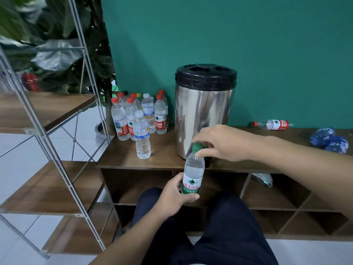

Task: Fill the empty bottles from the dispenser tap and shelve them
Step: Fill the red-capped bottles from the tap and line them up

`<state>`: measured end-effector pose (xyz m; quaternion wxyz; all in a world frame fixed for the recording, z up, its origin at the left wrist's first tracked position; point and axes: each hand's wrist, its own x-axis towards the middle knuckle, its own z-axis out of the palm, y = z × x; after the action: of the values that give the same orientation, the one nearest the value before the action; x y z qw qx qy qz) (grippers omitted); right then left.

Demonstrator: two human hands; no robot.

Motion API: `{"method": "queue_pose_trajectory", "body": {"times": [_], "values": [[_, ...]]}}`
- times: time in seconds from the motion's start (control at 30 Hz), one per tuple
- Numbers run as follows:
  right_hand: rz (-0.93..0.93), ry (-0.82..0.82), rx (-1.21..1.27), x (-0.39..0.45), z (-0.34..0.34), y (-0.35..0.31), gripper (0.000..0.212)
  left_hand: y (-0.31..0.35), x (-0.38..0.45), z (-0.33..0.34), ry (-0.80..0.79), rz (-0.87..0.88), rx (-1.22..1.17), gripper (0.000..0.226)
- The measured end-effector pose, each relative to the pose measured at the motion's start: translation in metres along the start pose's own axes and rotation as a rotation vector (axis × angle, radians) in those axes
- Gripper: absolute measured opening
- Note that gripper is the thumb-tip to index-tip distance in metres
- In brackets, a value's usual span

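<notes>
My left hand (174, 196) grips the lower body of a clear bottle with a green label (193, 175), held upright in front of the cabinet. My right hand (223, 143) pinches its green cap (197, 147) from above. Just behind stands the steel dispenser (204, 111) with a black lid; its tap is hidden behind my right hand and the bottle. A cluster of capped bottles (139, 113) stands at the cabinet's left end, and one white-capped bottle (142, 135) stands in front of it.
A red-labelled bottle (272, 124) lies on its side by the wall at right. Blue crumpled packages (328, 139) sit at the far right. The wooden cabinet (124, 159) has open cubbies below. A metal-framed shelf (49, 186) with wooden boards stands at left, in front of a plant.
</notes>
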<state>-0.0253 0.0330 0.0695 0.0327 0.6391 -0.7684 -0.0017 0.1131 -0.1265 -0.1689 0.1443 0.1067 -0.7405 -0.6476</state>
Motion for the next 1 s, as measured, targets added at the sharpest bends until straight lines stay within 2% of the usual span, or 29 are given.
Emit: {"method": "queue_pose_trajectory", "body": {"times": [0.1, 0.33, 0.37, 0.53, 0.7, 0.83, 0.93, 1.0], "values": [[-0.081, -0.064, 0.024, 0.006, -0.012, -0.002, 0.044, 0.007, 0.000, -0.009, 0.028, 0.007, -0.023, 0.069], [-0.118, -0.057, -0.036, 0.036, -0.022, -0.010, 0.010, 0.016, 0.004, -0.022, 0.084, 0.023, -0.043, 0.069], [-0.110, -0.051, -0.037, 0.040, -0.023, -0.011, 0.012, 0.016, 0.005, -0.024, 0.098, 0.027, -0.031, 0.070], [-0.043, 0.027, -0.156, 0.060, -0.026, -0.013, 0.046, 0.019, 0.012, -0.032, 0.197, 0.038, 0.039, 0.068], [0.020, 0.279, -0.212, 0.082, -0.004, -0.017, 0.058, 0.024, 0.020, -0.046, 0.304, 0.072, 0.112, 0.071], [0.108, 0.381, 0.035, 0.099, 0.018, -0.020, 0.056, 0.020, 0.026, -0.061, 0.340, 0.057, 0.097, 0.075], [0.181, 0.440, 0.317, 0.110, 0.042, -0.025, 0.041, 0.018, 0.032, -0.071, 0.365, 0.047, 0.057, 0.075], [0.211, 0.439, 0.433, 0.119, 0.062, -0.031, 0.038, 0.018, 0.037, -0.077, 0.393, 0.041, -0.007, 0.071]]}}
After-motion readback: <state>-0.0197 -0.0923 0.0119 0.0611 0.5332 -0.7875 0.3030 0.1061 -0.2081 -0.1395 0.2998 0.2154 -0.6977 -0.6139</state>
